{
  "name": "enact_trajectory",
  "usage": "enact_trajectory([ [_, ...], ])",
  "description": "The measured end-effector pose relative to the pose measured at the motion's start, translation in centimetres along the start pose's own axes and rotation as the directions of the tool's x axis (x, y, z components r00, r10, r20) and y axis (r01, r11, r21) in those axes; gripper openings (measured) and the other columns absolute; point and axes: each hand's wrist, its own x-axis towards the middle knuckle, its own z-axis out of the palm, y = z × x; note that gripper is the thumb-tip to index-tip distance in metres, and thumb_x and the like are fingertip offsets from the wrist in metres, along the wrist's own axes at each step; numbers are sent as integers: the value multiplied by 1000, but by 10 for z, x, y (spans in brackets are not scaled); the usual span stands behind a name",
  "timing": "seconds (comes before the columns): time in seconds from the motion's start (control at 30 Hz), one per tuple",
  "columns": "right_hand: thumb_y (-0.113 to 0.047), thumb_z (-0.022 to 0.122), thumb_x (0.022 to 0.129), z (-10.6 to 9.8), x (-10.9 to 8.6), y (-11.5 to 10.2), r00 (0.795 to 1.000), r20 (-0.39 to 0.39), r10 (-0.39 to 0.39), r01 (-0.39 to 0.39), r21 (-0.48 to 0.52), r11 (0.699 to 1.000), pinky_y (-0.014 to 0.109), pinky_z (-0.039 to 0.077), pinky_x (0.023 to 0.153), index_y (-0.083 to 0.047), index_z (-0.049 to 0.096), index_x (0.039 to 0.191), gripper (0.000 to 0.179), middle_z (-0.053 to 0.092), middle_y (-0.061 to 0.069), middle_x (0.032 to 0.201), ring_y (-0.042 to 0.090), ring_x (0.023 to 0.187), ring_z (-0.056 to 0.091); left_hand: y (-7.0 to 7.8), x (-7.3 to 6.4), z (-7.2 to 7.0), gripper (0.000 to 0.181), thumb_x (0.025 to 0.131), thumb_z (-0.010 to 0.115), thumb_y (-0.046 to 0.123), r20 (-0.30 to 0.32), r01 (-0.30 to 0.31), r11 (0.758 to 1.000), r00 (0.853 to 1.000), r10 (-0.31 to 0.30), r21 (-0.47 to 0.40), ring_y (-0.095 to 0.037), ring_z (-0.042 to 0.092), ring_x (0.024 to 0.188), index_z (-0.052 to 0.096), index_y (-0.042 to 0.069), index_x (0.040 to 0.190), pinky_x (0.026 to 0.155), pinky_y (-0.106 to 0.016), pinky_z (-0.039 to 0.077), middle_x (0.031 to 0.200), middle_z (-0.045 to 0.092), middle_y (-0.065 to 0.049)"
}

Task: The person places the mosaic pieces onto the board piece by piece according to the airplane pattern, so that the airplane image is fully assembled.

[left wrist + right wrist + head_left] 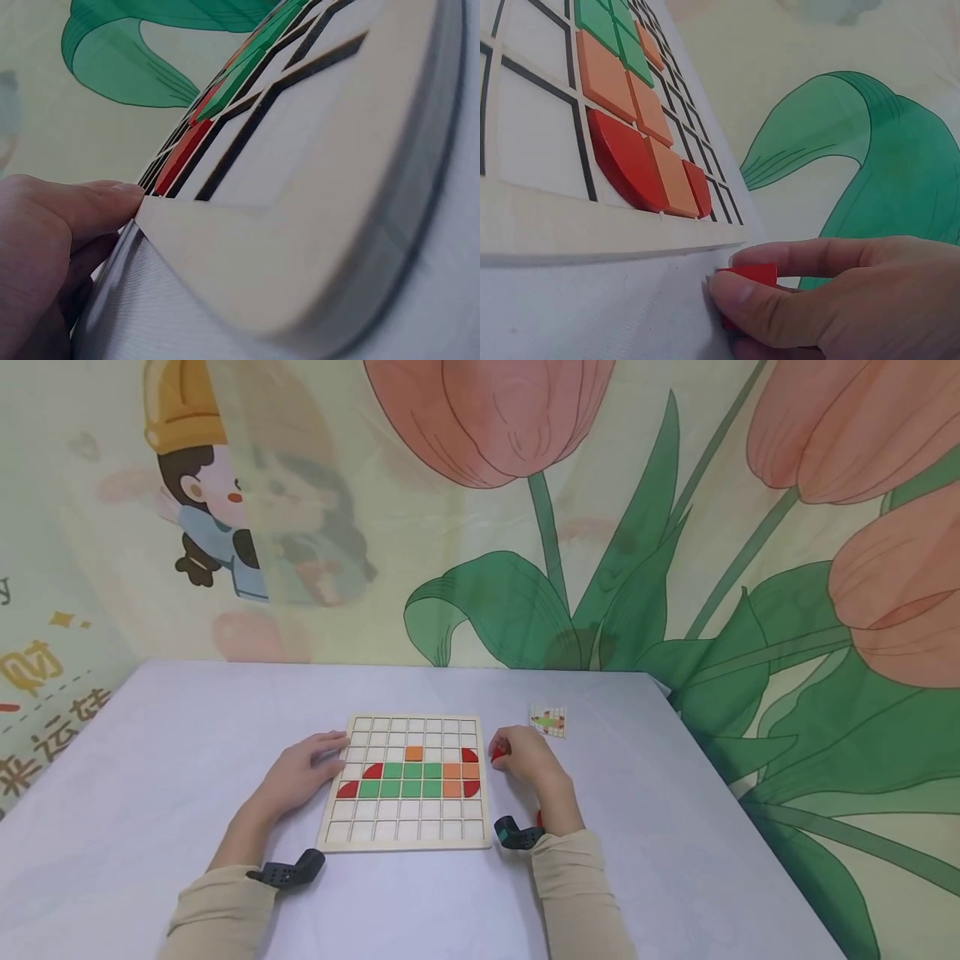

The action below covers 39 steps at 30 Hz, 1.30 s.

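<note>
A wooden grid board point(405, 846) lies on the white table, with green square tiles point(402, 779), orange tiles point(452, 779) and red quarter-round tiles point(348, 789) set in its cells. At the board's left edge rests my left hand point(300, 770), its fingertips touching the frame; the left wrist view shows the thumb point(112, 202) right at the rim. Just off the board's right edge, my right hand point(528, 756) pinches a small red tile point(754, 274) between thumb and fingers, which cover much of its outline.
Behind the right hand lies a small pattern card point(548, 723) with a coloured grid picture. Another red piece point(539, 817) shows partly beside the right wrist, mostly hidden by it. A curtain printed with tulips point(495, 418) hangs along the table's far edge.
</note>
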Motion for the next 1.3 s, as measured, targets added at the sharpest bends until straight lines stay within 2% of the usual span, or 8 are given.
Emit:
enact_trajectory([
  [0.23, -2, 67, 86, 0, 4, 0, 1000, -12, -1, 1, 9, 1000, 35, 54, 90, -14, 71, 104, 22, 67, 5, 99, 18, 91, 57, 0, -1, 0, 49, 93, 57, 22, -3, 5, 1000, 1000, -5, -8, -41, 26, 141, 49, 6, 138, 113, -60, 23, 149, 40, -16],
  [0.4, -5, 65, 88, 0, 6, -1, 999, -28, -19, 20, 26, 999, 35, 54, 93, -15, 70, 111, 26, 67, 6, 104, 20, 96, 58, 0, -1, -1, 48, 93, 57, 21, -13, -12, 1000, 1000, 12, -11, -42, 27, 140, 50, 4, 137, 113, -60, 23, 148, 41, -16],
  [0.83, -10, 68, 87, 2, 14, -18, 999, -35, -42, 46, 135, 990, 26, 56, 75, -14, 64, 107, 21, 65, 4, 95, 17, 85, 58, 0, -1, 1, 48, 93, 58, 23, -8, 11, 1000, 1000, -11, -20, -41, 26, 141, 49, 5, 137, 114, -60, 22, 149, 40, -15],
  [0.97, -9, 66, 89, 6, 17, -25, 996, -25, -88, 91, 138, 986, 25, 56, 74, -15, 64, 110, 22, 65, 4, 96, 17, 86, 58, -1, -1, 2, 49, 93, 57, 24, -10, 19, 1000, 1000, -19, -21, -40, 26, 141, 50, 6, 137, 113, -60, 23, 149, 40, -15],
  [1.13, -8, 63, 90, 10, 22, -34, 981, -8, -193, 192, 128, 973, 25, 54, 73, -15, 67, 110, 21, 66, 4, 96, 17, 86, 57, -2, -1, 2, 48, 93, 57, 23, -15, 13, 1000, 1000, -14, -25, -40, 27, 141, 50, 6, 137, 114, -60, 23, 149, 41, -14],
  [1.3, -14, 66, 89, 12, 25, -42, 977, 15, -213, 207, 164, 964, 24, 53, 71, -15, 65, 101, 12, 66, 0, 94, 15, 83, 56, -3, 1, 2, 46, 93, 58, 21, -19, -11, 1000, 1000, 11, -18, -40, 28, 141, 51, 5, 136, 114, -59, 24, 147, 42, -15],
])
